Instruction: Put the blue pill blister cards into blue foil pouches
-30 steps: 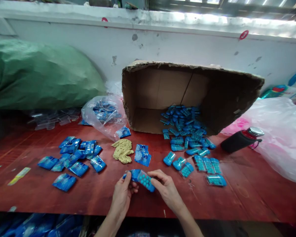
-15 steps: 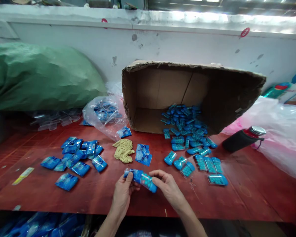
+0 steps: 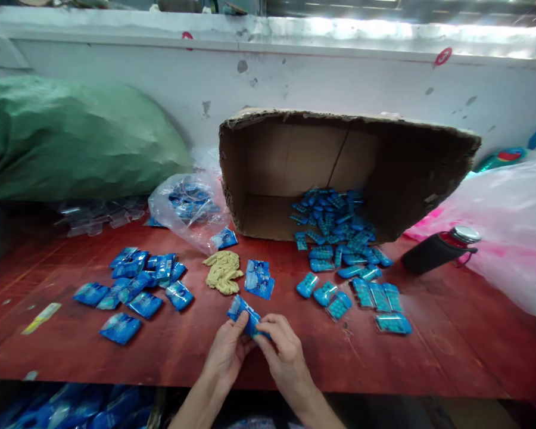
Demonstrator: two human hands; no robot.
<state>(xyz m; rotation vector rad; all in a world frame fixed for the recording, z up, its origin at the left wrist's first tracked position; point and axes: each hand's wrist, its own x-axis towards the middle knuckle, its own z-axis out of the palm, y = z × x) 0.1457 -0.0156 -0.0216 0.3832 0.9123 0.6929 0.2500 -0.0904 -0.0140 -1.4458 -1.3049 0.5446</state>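
Observation:
My left hand (image 3: 226,351) and my right hand (image 3: 282,353) meet near the front edge of the red table (image 3: 429,357). Both pinch one small blue packet (image 3: 242,311), which sticks up between the thumbs. A blister of blue pellets seen earlier is now hidden inside the packet or behind my fingers. Just beyond lie two blue packets (image 3: 259,280) and a crumpled yellow cloth (image 3: 223,271). Loose blisters of blue pellets (image 3: 339,298) are spread to the right.
A torn cardboard box (image 3: 295,161) lies on its side with several blue blisters spilling out. Filled blue packets (image 3: 138,286) are scattered at left. A clear bag (image 3: 185,205), a green sack (image 3: 71,137), a black bottle (image 3: 435,250) and pink plastic (image 3: 509,238) ring the table.
My right hand has moved left to meet the left hand. The blister of blue pellets it held has gone into or behind the blue packet.

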